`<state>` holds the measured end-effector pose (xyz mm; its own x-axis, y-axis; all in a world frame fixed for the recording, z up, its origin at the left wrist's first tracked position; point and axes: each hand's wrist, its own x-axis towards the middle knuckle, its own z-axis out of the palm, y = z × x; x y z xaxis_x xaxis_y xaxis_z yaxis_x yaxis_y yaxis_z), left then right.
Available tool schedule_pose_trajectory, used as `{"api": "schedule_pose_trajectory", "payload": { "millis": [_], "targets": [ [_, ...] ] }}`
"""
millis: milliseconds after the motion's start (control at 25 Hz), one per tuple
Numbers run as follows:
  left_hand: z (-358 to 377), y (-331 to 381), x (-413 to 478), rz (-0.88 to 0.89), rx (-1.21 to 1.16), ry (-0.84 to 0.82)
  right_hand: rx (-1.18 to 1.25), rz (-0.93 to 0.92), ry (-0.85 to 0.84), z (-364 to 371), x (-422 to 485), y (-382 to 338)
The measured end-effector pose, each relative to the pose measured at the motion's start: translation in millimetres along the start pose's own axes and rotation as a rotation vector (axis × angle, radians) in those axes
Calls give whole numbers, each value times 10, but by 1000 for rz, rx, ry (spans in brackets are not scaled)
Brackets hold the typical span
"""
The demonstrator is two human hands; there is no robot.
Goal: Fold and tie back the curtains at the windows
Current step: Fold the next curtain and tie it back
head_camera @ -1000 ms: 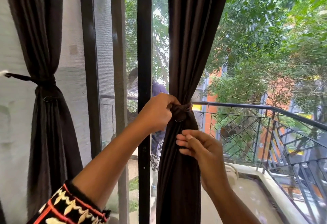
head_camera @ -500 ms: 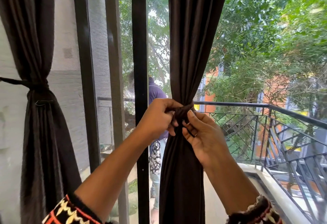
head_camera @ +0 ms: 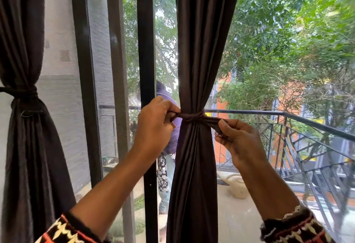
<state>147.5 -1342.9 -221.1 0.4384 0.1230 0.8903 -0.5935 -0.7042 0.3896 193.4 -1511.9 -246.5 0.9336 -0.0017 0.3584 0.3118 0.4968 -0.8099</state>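
the step in hand looks like cinching the knot in the tie-back (head_camera: 192,117) that girds the middle curtain (head_camera: 194,166) at its waist, in front of the dark window frame (head_camera: 145,51). to do it well, the two ends should be drawn apart evenly and level, so the knot seats at the centre of the gathered cloth rather than sliding to one side; keep the pleats bunched under the band while tightening, and stop when the fabric is held firm without crushing or twisting the folds below. the left hand (head_camera: 155,125) is curled shut, its fingers folded round the left end of the tie just beside the curtain's edge, knuckles toward the glass. the right hand (head_camera: 240,141) is closed to a pinch, thumb and fingertips (head_camera: 222,122) nipping the right end of the strip, which runs taut from the knot down to them; the other fingers are tucked under. both ends look under tension. at far left a second curtain (head_camera: 28,146) hangs already gathered and bound by its own tie (head_camera: 19,91), so by my reckoning this knot is near the last of the work visible here.
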Motion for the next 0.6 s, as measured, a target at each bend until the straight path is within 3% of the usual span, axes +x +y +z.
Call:
{"api": "schedule_pose_trajectory", "payload": {
  "millis": [240, 360, 600],
  "targets": [
    [186, -66, -143, -125, -158, 77, 16, 21, -37, -53, -19, 163],
    [296, -86, -353, -129, -196, 108, -66, -82, -20, -126, -77, 255],
    [555, -39, -1078, -30, 242, 74, -772, -522, 135, -336, -372, 645]
  ]
}}
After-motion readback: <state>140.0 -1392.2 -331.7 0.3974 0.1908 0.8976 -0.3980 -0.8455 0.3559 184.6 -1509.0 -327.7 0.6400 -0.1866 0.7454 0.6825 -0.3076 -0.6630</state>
